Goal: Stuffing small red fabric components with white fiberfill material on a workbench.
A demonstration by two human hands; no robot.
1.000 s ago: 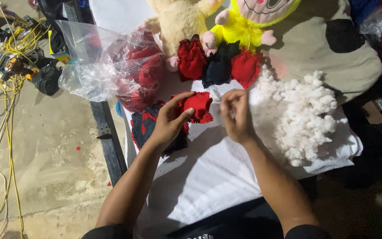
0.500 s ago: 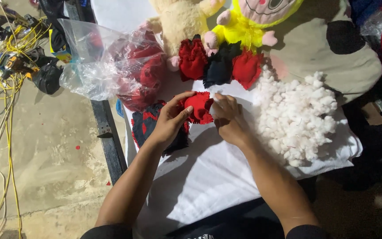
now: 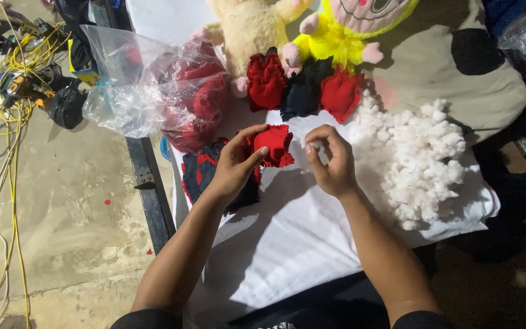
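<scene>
My left hand [image 3: 236, 163] holds a small red fabric piece [image 3: 273, 145] over the white cloth [image 3: 287, 244]. Just right of it, my right hand [image 3: 331, 159] has its fingertips pinched on a small tuft of white stuffing. A big heap of white stuffing [image 3: 418, 161] lies to the right of that hand. Beyond the hands sit two stuffed red pieces [image 3: 266, 81] [image 3: 341, 92] with a dark navy one [image 3: 302, 92] between them. Flat red and navy fabric pieces [image 3: 205, 173] lie under my left wrist.
A clear plastic bag [image 3: 153, 91] holding red fabric lies at the upper left. A beige plush toy [image 3: 248, 27] and a yellow plush doll [image 3: 351, 30] rest at the back. A dark table edge [image 3: 147, 183] borders a concrete floor with yellow cables [image 3: 10, 122].
My right hand had pressed against the red piece half a second ago; now it has drawn back to the right, pinching a tuft of stuffing. My left hand keeps its hold.
</scene>
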